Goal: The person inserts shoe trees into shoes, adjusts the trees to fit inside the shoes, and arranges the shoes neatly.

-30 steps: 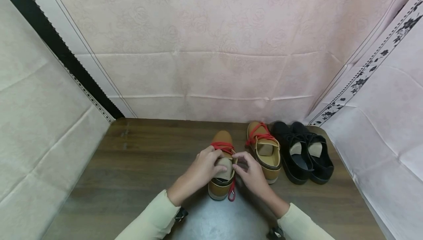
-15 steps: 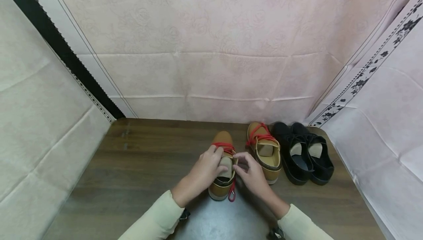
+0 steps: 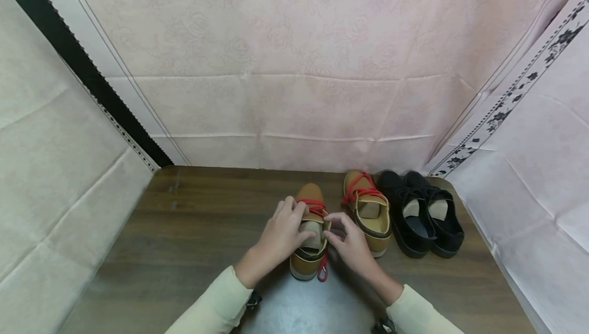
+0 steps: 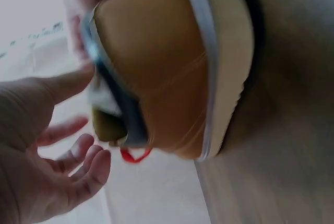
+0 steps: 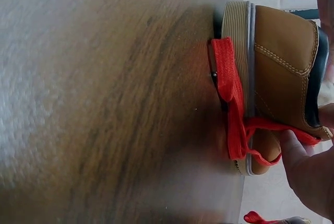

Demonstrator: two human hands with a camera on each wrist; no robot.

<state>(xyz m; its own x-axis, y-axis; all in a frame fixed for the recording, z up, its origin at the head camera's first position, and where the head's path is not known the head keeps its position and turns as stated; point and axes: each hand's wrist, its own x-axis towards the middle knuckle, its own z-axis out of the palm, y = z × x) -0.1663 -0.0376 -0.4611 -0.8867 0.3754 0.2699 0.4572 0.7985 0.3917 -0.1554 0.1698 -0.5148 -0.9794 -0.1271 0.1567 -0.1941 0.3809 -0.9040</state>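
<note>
A tan lace-up shoe (image 3: 303, 267) with red laces (image 3: 313, 206) stands on the wooden surface, toe pointing away. My left hand (image 3: 282, 229) is over its left side, thumb at the opening. In the left wrist view the other fingers of my left hand (image 4: 57, 156) are loosely bent with nothing between them. My right hand (image 3: 352, 242) pinches the right edge of the shoe's opening by the eyelets. A red lace loop (image 5: 235, 93) hangs down the shoe's outer side in the right wrist view. The fingertips of my right hand (image 5: 313, 177) are partly cut off there.
The matching tan shoe (image 3: 379, 242), also red-laced, stands just right of my right hand. Beyond it is a pair of black shoes (image 3: 416, 237). Pale patterned cloth (image 3: 299, 109) walls in the back and both sides of the wooden surface (image 3: 207, 211).
My left hand's fingers have lifted off the laces and shifted slightly left and up. My right hand and the shoe have stayed in place.
</note>
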